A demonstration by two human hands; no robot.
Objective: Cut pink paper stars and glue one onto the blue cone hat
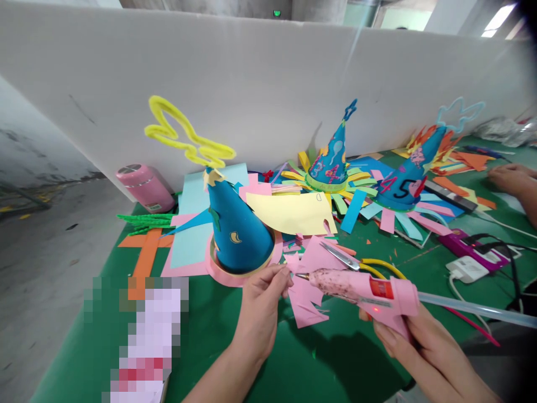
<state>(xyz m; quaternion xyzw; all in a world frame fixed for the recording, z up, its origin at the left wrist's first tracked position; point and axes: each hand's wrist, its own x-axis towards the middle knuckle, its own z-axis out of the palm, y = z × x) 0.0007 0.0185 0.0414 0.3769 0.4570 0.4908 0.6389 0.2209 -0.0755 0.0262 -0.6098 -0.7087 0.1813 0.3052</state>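
My right hand (419,341) is wrapped round the handle of a pink hot glue gun (348,284). A clear glue stick (474,308) sticks out of its back, and a small red light glows on its side. Just left of the metal nozzle, my left hand (262,296) is closed in a pinch; what lies between its fingertips is too small to make out. Behind that hand stands a blue paper cone hat (241,235) with a pink brim and a yellow pipe-cleaner shape (184,131) on top. Pink paper scraps (308,302) lie beneath the nozzle.
Yellow-handled scissors (339,256) lie behind the glue gun. Two decorated cone hats (329,159) stand farther back. A purple power strip (474,249) with cables is at right, near another person's hand (509,179). A pink bottle (145,187) stands at left, before a white partition (260,84).
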